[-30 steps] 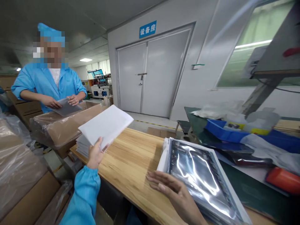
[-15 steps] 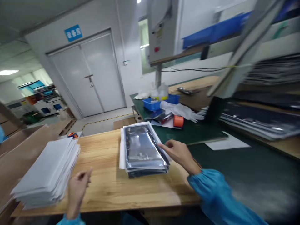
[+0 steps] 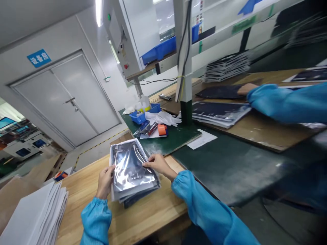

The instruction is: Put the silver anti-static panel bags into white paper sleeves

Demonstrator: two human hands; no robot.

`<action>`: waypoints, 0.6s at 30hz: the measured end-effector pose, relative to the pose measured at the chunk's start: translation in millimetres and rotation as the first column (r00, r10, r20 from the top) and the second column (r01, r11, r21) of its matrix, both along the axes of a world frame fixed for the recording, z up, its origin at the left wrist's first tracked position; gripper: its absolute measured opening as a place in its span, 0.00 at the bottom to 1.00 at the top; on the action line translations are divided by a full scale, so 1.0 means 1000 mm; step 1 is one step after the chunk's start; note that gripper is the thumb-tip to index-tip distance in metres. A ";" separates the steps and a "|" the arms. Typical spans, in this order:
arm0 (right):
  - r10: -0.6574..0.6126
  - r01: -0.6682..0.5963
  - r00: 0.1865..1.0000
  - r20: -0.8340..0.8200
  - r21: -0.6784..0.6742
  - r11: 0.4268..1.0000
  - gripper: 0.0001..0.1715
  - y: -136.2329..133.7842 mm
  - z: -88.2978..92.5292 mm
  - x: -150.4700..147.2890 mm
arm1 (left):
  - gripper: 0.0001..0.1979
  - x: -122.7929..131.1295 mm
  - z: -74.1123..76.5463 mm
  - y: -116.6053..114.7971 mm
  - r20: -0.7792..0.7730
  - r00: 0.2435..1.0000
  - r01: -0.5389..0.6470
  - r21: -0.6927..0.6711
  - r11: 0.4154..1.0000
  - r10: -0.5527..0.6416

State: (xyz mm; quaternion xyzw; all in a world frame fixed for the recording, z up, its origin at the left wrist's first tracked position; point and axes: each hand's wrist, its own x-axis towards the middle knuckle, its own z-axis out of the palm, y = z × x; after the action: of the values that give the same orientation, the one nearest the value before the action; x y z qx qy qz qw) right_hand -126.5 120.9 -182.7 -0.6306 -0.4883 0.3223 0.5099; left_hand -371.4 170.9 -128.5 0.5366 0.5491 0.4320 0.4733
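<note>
A stack of flat parts in shiny clear film [image 3: 131,166], with white sheets between them, lies on the wooden table [image 3: 143,217]. My left hand [image 3: 104,180] pinches the left edge of the top film-covered part. On the right edge of the same part, my right hand [image 3: 158,165] has its thumb and fingers closed. A pile of white sheets [image 3: 35,214] is at the lower left.
Behind are a blue tray [image 3: 139,117] with bottles, white gloves [image 3: 162,118] and an orange roll [image 3: 161,129]. A co-worker's hand [image 3: 246,89] touches a dark sheet at the right. A metal post [image 3: 184,61] stands on the green table [image 3: 230,173].
The view has turned right. My left hand has moved from beside the white pile to the stack's left edge. The right hand now grips the top part's edge. A co-worker's arm has appeared.
</note>
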 end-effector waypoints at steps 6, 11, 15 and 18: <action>-0.006 0.008 0.999 -0.043 0.040 0.999 0.17 0.001 0.000 0.001 | 0.21 0.013 0.019 0.008 -0.028 0.996 -0.085 -0.101 0.991 0.083; 0.054 -0.056 0.998 0.034 0.046 0.997 0.17 0.003 0.010 0.002 | 0.16 0.019 0.036 0.013 0.060 0.998 -0.011 -0.075 0.997 0.015; 0.094 -0.092 0.995 -0.019 0.060 0.994 0.17 0.001 0.012 0.008 | 0.07 0.030 0.049 0.003 0.084 0.995 -0.041 -0.062 0.997 0.046; -0.036 0.063 0.988 -0.151 0.180 0.982 0.19 -0.002 0.024 0.010 | 0.12 0.026 0.068 -0.010 0.123 0.992 -0.024 0.029 0.999 0.020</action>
State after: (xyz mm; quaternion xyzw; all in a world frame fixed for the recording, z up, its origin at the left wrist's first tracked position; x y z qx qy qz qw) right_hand -116.3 119.1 -158.5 -0.5672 -0.4612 0.3085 0.6087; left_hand -345.8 161.3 -60.8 0.5101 0.5184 0.4775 0.4931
